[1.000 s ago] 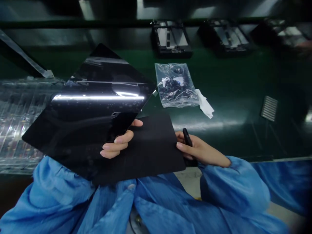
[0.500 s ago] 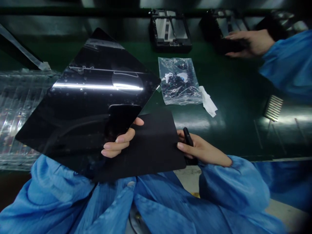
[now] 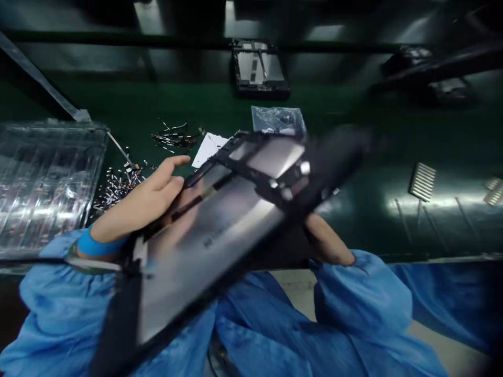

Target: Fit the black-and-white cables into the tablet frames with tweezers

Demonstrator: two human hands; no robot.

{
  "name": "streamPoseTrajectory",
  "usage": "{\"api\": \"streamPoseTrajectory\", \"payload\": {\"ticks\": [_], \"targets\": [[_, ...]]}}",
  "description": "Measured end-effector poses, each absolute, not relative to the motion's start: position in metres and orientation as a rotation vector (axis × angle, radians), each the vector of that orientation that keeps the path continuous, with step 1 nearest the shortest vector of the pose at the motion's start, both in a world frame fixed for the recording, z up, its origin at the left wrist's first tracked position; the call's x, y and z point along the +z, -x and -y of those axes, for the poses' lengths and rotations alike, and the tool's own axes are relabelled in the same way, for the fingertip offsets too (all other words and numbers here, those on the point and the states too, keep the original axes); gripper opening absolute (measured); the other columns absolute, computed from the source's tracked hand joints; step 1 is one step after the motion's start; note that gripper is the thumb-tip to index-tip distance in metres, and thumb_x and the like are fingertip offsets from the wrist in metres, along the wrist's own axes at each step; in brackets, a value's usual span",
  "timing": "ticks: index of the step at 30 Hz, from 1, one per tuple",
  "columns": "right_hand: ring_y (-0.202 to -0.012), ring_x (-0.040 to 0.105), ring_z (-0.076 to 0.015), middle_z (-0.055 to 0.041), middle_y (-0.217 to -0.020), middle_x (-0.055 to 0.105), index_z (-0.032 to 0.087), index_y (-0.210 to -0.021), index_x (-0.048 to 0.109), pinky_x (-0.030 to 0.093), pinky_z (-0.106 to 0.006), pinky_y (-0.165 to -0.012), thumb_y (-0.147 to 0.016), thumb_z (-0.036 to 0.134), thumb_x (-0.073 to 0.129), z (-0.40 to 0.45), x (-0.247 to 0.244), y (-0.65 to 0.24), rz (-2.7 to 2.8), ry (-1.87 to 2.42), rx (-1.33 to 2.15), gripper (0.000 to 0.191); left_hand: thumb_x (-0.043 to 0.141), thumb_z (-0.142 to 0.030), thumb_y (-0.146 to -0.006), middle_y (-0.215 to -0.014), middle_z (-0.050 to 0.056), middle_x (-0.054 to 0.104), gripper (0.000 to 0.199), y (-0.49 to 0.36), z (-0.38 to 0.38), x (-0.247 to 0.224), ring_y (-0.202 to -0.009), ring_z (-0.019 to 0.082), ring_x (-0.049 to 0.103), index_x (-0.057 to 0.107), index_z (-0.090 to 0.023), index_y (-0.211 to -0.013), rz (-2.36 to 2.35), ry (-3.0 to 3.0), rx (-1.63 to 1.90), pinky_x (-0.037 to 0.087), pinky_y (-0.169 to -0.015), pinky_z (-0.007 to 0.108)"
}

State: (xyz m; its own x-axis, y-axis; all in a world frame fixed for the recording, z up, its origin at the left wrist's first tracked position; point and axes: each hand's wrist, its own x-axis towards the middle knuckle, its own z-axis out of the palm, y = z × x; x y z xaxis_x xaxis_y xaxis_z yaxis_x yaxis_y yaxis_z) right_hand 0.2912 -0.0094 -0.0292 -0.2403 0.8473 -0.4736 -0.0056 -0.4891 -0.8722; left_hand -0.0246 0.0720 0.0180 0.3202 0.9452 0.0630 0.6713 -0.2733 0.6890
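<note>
An open-backed tablet (image 3: 220,235) tilts steeply in front of me, its silver inner side up, smeared by motion. My left hand (image 3: 153,196) is at its upper left edge, one finger stretched out beyond the edge and other fingers hidden. It appears to hold the tablet there. A blue wrist strap (image 3: 100,243) with a cable circles that wrist. Under the tablet's right part shows a dark flat sheet (image 3: 286,254). My right hand (image 3: 328,242) is by the right side of this sheet, its fingers hidden behind the tablet and sheet.
Small metallic parts (image 3: 120,186) and dark strips (image 3: 173,139) lie on the green table (image 3: 353,173). Clear plastic trays (image 3: 47,178) stand left. Behind are a white paper (image 3: 208,148), a plastic bag (image 3: 279,119) and a tablet stack (image 3: 261,70). A ridged metal piece (image 3: 422,181) lies right.
The tablet has turned over from its glossy glass side to its silver inner side. My left hand has moved left and now shows its back. The co-worker's hand has left the view.
</note>
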Motion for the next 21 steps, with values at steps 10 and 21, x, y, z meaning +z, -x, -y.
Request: {"api": "streamPoseTrajectory", "payload": {"ticks": [10,21], "targets": [[-0.045,0.047,-0.0117,-0.0041,-0.07,0.063,0.025,-0.101,0.062,0.032,-0.028,-0.041,-0.067,0.054,0.079,0.015,-0.014,-0.297,0.923,1.44,1.61,0.047,0.06,-0.034,-0.088,-0.117,0.009,0.063,0.035,0.034,-0.047,0.017,-0.105,0.021,0.063,0.058,-0.022,-0.121,-1.468,-1.741,1.197,0.054,-0.09,0.034],[-0.038,0.024,0.0053,0.0131,-0.06,0.037,0.02,-0.076,0.038,0.014,-0.021,-0.043,-0.099,0.028,0.037,-0.185,0.068,-0.191,1.009,1.392,1.277,0.024,0.073,-0.019,-0.074,-0.081,-0.001,0.066,0.014,0.058,-0.022,0.016,-0.077,0.011,0.065,0.065,-0.02,-0.086,-1.19,-0.848,1.482,0.057,-0.079,0.03]]}}
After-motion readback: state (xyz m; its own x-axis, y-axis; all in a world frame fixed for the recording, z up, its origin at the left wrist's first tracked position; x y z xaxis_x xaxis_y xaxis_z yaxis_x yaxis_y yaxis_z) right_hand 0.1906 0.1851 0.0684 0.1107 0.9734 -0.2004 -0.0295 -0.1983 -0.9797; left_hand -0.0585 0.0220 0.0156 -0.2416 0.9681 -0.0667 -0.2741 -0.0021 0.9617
